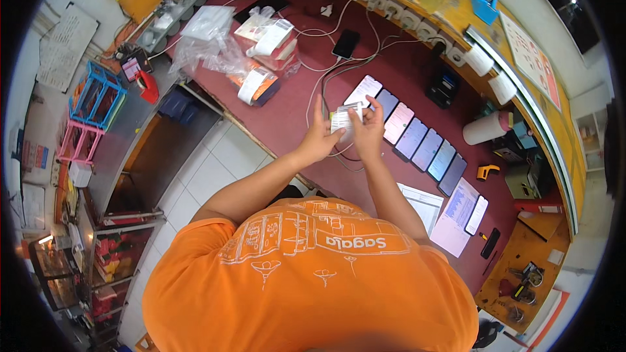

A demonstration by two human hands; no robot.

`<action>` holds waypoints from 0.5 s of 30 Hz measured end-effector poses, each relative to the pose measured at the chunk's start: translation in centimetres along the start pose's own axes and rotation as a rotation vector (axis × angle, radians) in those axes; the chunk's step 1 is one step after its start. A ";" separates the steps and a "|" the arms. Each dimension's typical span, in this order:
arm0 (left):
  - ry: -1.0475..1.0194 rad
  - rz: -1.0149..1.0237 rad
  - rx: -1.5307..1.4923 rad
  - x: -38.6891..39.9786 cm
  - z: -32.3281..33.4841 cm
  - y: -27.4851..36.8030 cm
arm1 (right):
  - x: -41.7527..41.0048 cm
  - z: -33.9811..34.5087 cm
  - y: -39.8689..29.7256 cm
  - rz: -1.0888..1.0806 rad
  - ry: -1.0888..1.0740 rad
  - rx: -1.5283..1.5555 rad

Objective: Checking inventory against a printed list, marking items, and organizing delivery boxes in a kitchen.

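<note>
Both my hands hold a small stack of printed paper slips (346, 118) in front of me, over the dark red tabletop. My left hand (320, 137) grips the slips' left edge, with its index finger pointing up. My right hand (368, 129) pinches them from the right, thumb on top. Just right of my hands, a slanting row of several smartphones (414, 138) lies with lit screens. A black phone (346, 44) with a white cable plugged in lies beyond my hands. Another lit phone (476, 215) rests on a printed sheet (456, 217) at the right.
Plastic-wrapped parcels (269, 41) and clear bags (208, 34) lie at the far left of the table. White charging cables (337, 66) run from a row of sockets (391, 8). On the right stand a black device (442, 85), a white bottle (484, 128) and a yellow handheld tool (487, 172).
</note>
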State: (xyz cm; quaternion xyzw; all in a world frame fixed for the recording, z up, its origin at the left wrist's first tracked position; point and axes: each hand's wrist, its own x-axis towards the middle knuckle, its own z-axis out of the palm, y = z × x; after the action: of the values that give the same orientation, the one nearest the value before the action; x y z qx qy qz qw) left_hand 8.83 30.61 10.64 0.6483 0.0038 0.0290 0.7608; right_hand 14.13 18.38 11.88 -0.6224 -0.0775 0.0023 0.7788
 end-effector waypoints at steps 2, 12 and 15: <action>0.047 -0.099 -0.066 -1.3 -2.1 -0.3 | -0.7 2.5 1.6 0.041 -0.029 0.009; 0.198 -0.442 -0.301 -4.7 -12.1 -3.5 | 1.6 4.1 11.8 0.029 -0.048 -0.769; -0.020 -0.582 0.133 -7.3 -13.5 -7.8 | 2.5 2.1 13.0 0.091 -0.142 -1.065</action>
State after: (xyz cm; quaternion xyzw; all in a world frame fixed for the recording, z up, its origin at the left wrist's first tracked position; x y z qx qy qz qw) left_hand 1.30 42.29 0.58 0.6688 0.1839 -0.1969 0.6929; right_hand 17.59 23.63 0.03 -0.9323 -0.0935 0.0384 0.3473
